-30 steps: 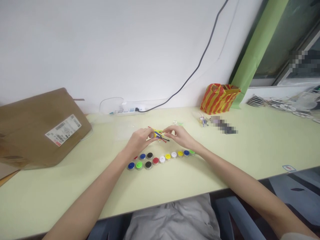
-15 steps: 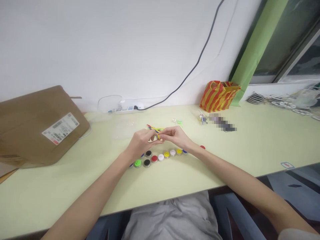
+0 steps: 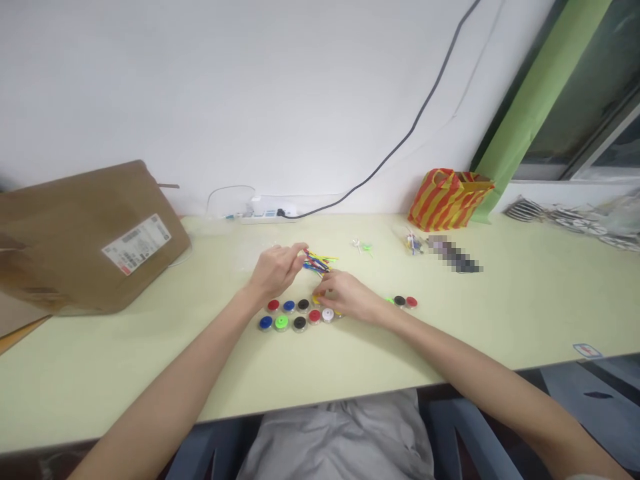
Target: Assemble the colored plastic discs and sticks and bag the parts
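At the long, pale yellow-green table (image 3: 240,373) I see a loose bundle of thin, many-coloured sticks (image 3: 319,262). The left hand (image 3: 275,272) is at the bundle's left end, thumb and forefinger right beside it; from here I can't tell whether they grip any of it. The right hand (image 3: 347,293), just on the near side of the bundle, pinches a small, round, clear piece with a yellow top (image 3: 317,300). Also nearer the person than the bundle sit small, round, clear pieces with red, blue, black, green and white tops (image 3: 281,323), some hidden by the right hand. Well left of the bundle is a big brown cardboard box (image 3: 90,247); beyond the bundle and to its right, a red-and-yellow striped bag (image 3: 445,200)
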`<state>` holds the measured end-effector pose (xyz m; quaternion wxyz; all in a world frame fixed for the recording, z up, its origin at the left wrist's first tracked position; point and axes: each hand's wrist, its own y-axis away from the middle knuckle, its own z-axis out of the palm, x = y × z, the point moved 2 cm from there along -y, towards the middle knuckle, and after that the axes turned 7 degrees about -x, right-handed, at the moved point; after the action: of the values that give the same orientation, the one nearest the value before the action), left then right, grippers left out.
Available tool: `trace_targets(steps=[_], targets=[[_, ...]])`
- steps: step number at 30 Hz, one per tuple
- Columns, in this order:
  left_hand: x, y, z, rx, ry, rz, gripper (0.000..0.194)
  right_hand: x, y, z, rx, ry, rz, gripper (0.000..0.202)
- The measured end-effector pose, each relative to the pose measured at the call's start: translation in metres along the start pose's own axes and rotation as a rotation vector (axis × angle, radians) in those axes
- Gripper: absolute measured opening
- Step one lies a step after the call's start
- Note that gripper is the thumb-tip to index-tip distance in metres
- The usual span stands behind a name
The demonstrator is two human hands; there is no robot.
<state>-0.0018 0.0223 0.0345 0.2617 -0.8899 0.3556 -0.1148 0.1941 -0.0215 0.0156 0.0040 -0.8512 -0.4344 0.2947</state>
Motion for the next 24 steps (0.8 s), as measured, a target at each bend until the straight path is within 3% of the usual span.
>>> trace_targets(steps=[4, 7, 10, 13, 16, 20, 24], targets=[[-0.001, 0.0, 0.001, 0.005, -0.034, -0.022, 0.044, 0.004, 0.0, -0.002, -0.027, -0.148, 0.071, 0.018], [-0.002, 0.001, 0.002, 0.002, 0.001, -0.042, 0.044, 0.023, 0.002, -0.017, 0.087, -0.192, 0.163, 0.024], [-0.003, 0.001, 0.004, -0.007, 0.02, -0.038, 0.043, 0.054, 0.009, -0.043, 0.233, 0.021, 0.246, 0.026], [-0.004, 0.001, 0.006, -0.01, 0.012, -0.018, 0.042, 0.092, 0.023, -0.067, 0.327, 0.313, 0.437, 0.034], [-0.006, 0.001, 0.008, -0.01, -0.001, 0.002, 0.04, 0.125, 0.037, -0.077, 0.227, 0.389, 0.551, 0.045], [-0.007, 0.001, 0.009, -0.003, -0.026, 0.013, 0.04, 0.152, 0.045, -0.076, 0.103, 0.317, 0.541, 0.048], [-0.005, 0.001, 0.008, 0.007, -0.03, 0.006, 0.04, 0.164, 0.047, -0.079, 0.155, 0.274, 0.605, 0.036]])
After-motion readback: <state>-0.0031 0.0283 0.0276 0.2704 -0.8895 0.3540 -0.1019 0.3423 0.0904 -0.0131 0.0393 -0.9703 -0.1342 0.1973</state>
